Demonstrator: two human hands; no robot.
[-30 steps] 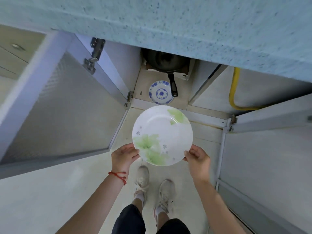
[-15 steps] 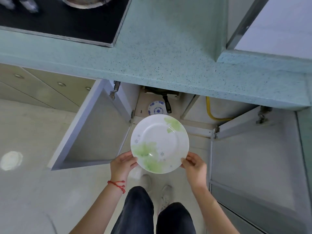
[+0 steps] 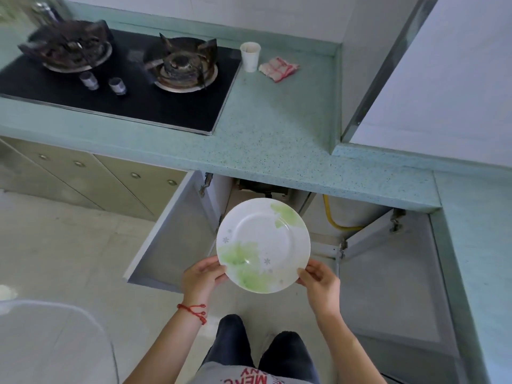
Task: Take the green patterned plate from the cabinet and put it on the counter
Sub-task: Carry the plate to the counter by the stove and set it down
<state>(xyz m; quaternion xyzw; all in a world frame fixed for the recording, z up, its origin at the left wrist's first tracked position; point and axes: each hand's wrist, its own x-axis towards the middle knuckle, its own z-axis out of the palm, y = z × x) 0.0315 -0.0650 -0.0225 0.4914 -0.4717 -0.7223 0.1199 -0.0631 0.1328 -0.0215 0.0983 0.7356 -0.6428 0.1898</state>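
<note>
The white plate with green leaf patterns (image 3: 263,245) is held in the air in front of the open cabinet (image 3: 266,189), below the counter's front edge. My left hand (image 3: 201,278) grips its lower left rim, thumb on top. At its lower right rim my right hand (image 3: 321,281) holds on in the same manner. The speckled teal counter (image 3: 277,128) stretches above and beyond the plate. Most of the cabinet's inside is hidden by the counter edge and the plate.
A black gas hob (image 3: 119,79) with two burners fills the counter's left. A white paper cup (image 3: 250,56) and a folded red-and-white cloth (image 3: 278,68) sit at the back. Both cabinet doors (image 3: 171,234) stand open. A yellow gas hose (image 3: 331,217) runs inside.
The view has risen from the cabinet interior to the countertop and hob. The plate, held by both hands, has come up and away from the cabinet floor.
</note>
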